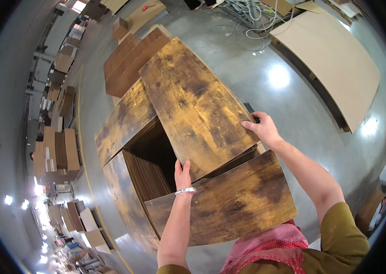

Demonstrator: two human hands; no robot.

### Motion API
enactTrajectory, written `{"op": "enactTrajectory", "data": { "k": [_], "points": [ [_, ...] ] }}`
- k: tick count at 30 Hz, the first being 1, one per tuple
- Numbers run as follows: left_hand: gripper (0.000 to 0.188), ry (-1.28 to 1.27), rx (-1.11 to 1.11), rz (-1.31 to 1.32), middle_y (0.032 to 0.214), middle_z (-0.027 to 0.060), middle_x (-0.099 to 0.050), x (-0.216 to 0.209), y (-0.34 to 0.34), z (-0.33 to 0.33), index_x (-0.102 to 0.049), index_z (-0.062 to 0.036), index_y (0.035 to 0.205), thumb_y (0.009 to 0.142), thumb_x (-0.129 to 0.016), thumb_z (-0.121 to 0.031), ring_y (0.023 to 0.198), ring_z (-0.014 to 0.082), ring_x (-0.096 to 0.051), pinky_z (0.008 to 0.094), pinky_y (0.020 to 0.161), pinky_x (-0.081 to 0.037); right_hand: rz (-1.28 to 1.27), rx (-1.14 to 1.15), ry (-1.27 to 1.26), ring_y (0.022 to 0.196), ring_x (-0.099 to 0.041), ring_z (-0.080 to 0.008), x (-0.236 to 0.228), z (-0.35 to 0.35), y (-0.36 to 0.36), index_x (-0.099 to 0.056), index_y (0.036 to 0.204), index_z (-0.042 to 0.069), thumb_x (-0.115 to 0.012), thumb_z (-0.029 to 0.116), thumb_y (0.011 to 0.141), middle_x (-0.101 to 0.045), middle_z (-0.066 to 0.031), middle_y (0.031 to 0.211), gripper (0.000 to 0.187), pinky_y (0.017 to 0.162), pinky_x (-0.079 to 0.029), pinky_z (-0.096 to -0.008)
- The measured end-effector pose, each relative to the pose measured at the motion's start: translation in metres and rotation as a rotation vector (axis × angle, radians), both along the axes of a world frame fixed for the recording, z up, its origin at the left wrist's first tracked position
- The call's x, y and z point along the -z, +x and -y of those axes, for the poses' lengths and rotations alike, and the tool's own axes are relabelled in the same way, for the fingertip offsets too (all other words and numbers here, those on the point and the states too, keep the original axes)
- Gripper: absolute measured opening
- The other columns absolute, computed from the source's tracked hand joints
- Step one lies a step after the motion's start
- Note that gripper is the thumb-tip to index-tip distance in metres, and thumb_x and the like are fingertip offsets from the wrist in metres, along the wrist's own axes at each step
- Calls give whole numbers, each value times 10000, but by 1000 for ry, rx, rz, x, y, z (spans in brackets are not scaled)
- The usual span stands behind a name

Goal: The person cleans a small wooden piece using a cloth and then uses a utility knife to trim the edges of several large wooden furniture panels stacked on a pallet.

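Note:
A brown, rustic wood-grain panel (193, 100) slants across the top of a stack of similar panels. My left hand (183, 174) grips its near left corner, thumb on the face and fingers partly hidden at the edge. On the near right edge, my right hand (264, 129) closes around the same panel, fingers over the side. Below lie a near panel (234, 201), a left panel (131, 201) and a far-left panel (126, 121), set around a dark square hollow (154, 155). Stacked board edges line the hollow's inside.
Beyond the stack stand brown boards or boxes (133, 61). At the right, a large beige sheet (334, 59) rests on a raised base. Loose cables (259, 23) lie at the far side. Cartons and board piles (56, 153) run along the left, past a yellow floor line (81, 118).

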State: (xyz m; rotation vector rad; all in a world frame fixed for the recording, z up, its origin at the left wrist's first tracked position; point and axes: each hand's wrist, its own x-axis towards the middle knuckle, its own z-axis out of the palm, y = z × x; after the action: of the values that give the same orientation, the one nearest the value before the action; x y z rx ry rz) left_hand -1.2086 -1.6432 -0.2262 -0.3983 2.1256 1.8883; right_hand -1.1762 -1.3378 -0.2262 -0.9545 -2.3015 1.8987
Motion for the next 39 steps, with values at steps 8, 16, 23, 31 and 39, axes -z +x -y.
{"op": "enactTrajectory", "data": {
  "k": [8, 16, 23, 31, 39],
  "points": [
    [550, 483, -16, 481, 1232, 123, -561, -34, -40, 8, -498, -75, 1269, 890, -552, -470, 1079, 260, -557, 396, 901, -465, -40, -51, -255, 802, -604, -162, -52, 6, 10, -574, 1071, -97, -711, 241, 805, -634, -114, 915, 451, 717, -482, -299],
    [674, 239, 27, 214, 1135, 145, -596, -27, 7, -17, -498, 67, 1205, 776, -734, -396, 1043, 221, -566, 333, 898, -445, -18, -13, -110, 855, -573, -158, -70, -3, 60, -590, 1068, -83, -656, 241, 824, -634, -106, 939, 411, 789, -443, -285],
    [618, 256, 29, 250, 1154, 124, -585, -38, 85, -12, -471, 58, 1225, 801, -725, -313, 1019, 194, -574, 311, 876, -457, 32, 65, -21, 898, -570, -158, -62, 2, 141, -585, 1081, -87, -633, 271, 852, -629, -120, 980, 428, 818, -438, -283],
    [454, 377, 6, 316, 1109, 105, -597, -21, 135, 28, -488, 11, 1213, 861, -654, -223, 966, 218, -600, 349, 820, -508, -59, 181, 58, 843, -569, -152, -46, 5, 149, -604, 1087, -25, -611, 244, 866, -570, -74, 964, 348, 690, -515, -296],
    [461, 215, 104, 432, 1149, 83, -581, -34, 136, 84, -476, -2, 1233, 865, -646, -221, 998, 208, -576, 340, 855, -482, -187, 172, 9, 802, -565, -141, -43, -14, 111, -599, 1107, -17, -565, 169, 859, -554, -82, 967, 312, 697, -511, -287]
  ]
}}
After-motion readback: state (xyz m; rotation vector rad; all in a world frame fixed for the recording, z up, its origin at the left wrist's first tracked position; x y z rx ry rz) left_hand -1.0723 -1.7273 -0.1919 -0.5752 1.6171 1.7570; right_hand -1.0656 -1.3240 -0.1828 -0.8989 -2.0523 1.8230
